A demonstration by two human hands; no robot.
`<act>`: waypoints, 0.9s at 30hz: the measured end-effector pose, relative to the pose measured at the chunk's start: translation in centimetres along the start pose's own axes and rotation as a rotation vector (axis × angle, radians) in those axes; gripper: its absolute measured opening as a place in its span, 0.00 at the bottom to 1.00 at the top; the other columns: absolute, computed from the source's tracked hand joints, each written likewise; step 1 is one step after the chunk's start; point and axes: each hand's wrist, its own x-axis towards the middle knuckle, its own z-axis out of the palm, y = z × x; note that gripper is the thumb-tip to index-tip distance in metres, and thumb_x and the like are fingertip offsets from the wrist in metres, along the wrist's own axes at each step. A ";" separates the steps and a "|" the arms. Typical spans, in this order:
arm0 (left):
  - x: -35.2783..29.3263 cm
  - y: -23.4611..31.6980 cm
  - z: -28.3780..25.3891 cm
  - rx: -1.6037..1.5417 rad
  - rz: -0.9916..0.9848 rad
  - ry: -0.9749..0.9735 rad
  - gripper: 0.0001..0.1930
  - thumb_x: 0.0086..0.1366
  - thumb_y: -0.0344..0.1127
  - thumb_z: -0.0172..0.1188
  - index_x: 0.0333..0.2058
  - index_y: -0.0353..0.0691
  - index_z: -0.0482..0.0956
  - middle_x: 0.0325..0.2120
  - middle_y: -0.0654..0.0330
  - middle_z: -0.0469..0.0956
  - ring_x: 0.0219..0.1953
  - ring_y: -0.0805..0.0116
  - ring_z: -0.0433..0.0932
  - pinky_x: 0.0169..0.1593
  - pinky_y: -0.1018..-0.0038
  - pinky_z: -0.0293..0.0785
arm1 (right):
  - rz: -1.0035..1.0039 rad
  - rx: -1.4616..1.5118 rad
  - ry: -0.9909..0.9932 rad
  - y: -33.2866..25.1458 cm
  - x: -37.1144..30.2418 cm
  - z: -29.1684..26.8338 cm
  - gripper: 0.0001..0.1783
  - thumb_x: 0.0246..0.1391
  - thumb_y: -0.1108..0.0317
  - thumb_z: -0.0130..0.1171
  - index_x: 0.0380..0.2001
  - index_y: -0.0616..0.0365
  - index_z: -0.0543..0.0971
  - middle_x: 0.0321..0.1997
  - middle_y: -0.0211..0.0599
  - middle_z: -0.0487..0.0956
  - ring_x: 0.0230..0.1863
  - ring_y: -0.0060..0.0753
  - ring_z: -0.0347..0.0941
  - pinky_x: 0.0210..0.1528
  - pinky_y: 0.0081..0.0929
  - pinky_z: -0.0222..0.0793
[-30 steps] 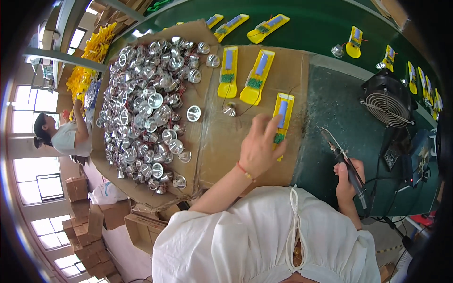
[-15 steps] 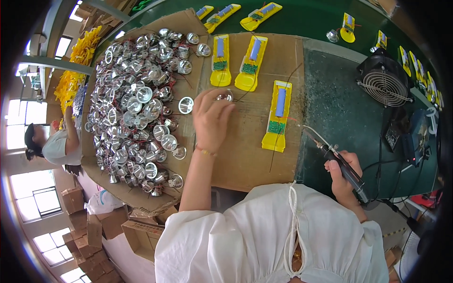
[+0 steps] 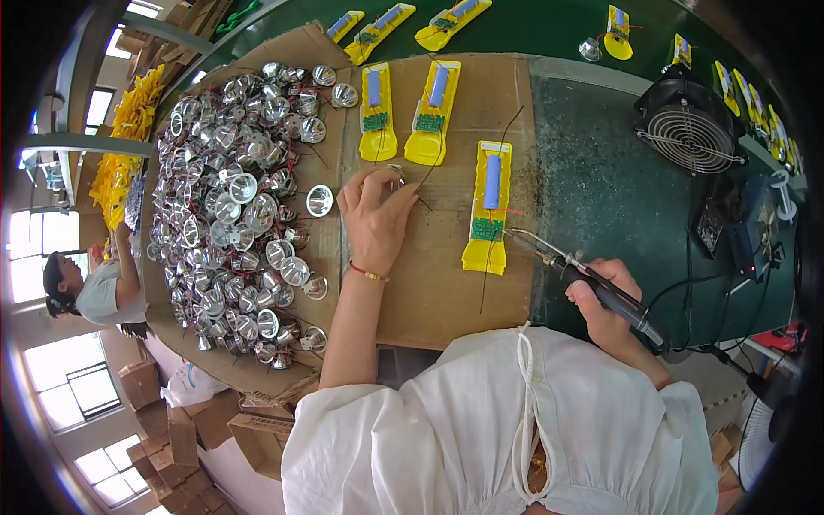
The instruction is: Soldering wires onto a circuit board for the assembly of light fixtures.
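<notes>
Fingers curled, my left hand [image 3: 376, 221] grips a shiny reflector cup [image 3: 396, 174], mostly hidden behind the fingers, just below two yellow housings. My right hand [image 3: 608, 300] is wrapped round a soldering iron [image 3: 609, 296] with a thin feed tube along it. Its tip is at or very near the green circuit board [image 3: 487, 230] of a yellow flashlight housing [image 3: 485, 259], which holds a blue battery cell [image 3: 492, 182]. Whether the tip touches the board I cannot tell. Dark and red wires stick out from this housing. A lone reflector [image 3: 319, 201] lies left of my left hand.
A large heap of reflectors [image 3: 232, 206] covers the cardboard [image 3: 412, 300] on the left. More yellow housings [image 3: 433, 107] lie ahead. A black fan [image 3: 691, 129] and a solder spool [image 3: 783, 196] stand on the right. Another person [image 3: 107, 283] works at far left.
The iron's tip has moved left and slightly down to the circuit board. My left hand, still gripping the reflector, has turned a little. The whole view has shifted slightly.
</notes>
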 end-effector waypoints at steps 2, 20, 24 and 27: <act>0.3 0.0 -0.2 0.019 0.054 -0.029 0.07 0.43 0.32 0.65 0.24 0.49 0.80 0.34 0.69 0.72 0.44 0.63 0.67 0.46 0.66 0.61 | 0.043 -0.016 0.011 -0.4 0.1 0.2 0.09 0.47 0.74 0.55 0.29 0.66 0.67 0.21 0.39 0.74 0.21 0.22 0.70 0.25 0.19 0.67; -1.7 8.1 -2.7 -0.595 -0.582 -0.370 0.05 0.52 0.31 0.60 0.21 0.36 0.78 0.18 0.60 0.73 0.25 0.61 0.70 0.32 0.70 0.67 | 0.062 0.006 -0.005 -0.5 0.7 1.3 0.11 0.47 0.72 0.58 0.31 0.65 0.69 0.22 0.37 0.76 0.22 0.21 0.72 0.24 0.19 0.68; -2.0 8.3 -2.0 -0.614 -0.537 -0.321 0.05 0.50 0.29 0.61 0.21 0.35 0.78 0.23 0.59 0.74 0.28 0.61 0.70 0.32 0.70 0.67 | 0.071 0.025 0.007 -0.2 0.8 1.9 0.10 0.48 0.72 0.57 0.31 0.66 0.69 0.21 0.38 0.75 0.20 0.20 0.70 0.23 0.18 0.68; -1.8 8.4 -1.8 -0.600 -0.540 -0.334 0.04 0.50 0.29 0.61 0.20 0.34 0.77 0.24 0.59 0.74 0.28 0.61 0.70 0.32 0.70 0.67 | 0.083 0.052 0.008 -0.2 0.9 2.0 0.09 0.49 0.71 0.56 0.31 0.66 0.69 0.21 0.38 0.75 0.20 0.20 0.70 0.23 0.18 0.67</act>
